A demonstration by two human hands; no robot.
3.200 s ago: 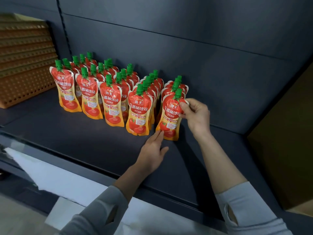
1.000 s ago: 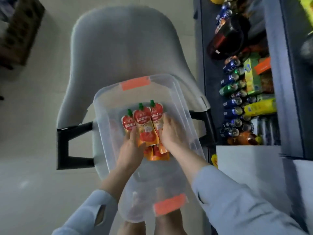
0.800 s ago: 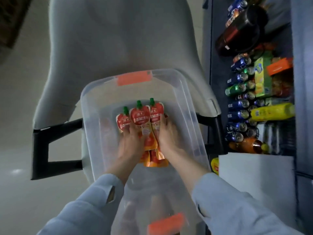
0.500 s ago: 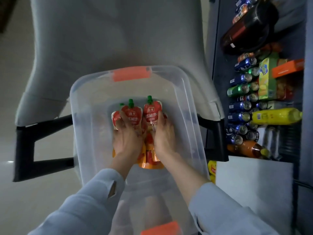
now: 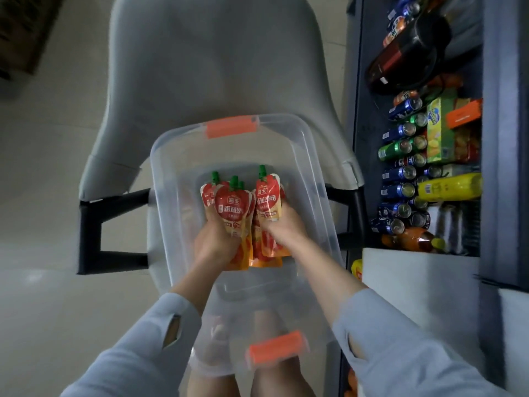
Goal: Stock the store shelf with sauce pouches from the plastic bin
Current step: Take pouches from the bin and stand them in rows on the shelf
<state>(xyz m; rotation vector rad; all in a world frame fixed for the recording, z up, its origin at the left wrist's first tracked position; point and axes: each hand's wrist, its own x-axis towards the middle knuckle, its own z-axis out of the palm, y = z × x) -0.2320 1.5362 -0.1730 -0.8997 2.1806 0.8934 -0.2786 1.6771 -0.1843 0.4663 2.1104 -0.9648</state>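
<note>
A clear plastic bin (image 5: 169,179) with orange latches rests on a grey chair below me. Red and orange sauce pouches with green caps are inside it. My left hand (image 5: 213,245) grips a small bunch of pouches (image 5: 230,207), raised off the bin floor. My right hand (image 5: 286,229) grips another pouch (image 5: 267,197) beside them, with more pouches under it. Both hands are side by side over the middle of the bin. The pouches' lower ends stick out below my fingers.
The grey chair (image 5: 217,67) has black armrests (image 5: 88,233) on both sides of the bin. To the right is a dark shelf unit (image 5: 492,167) holding drink cans (image 5: 400,173), a yellow bottle (image 5: 449,186) and boxes. A white panel (image 5: 415,282) lies below them. My legs are under the bin.
I turned from the shelf down to the bin. Over the last second both hands closed round the pouches, gathered them together and lifted them off the bin floor.
</note>
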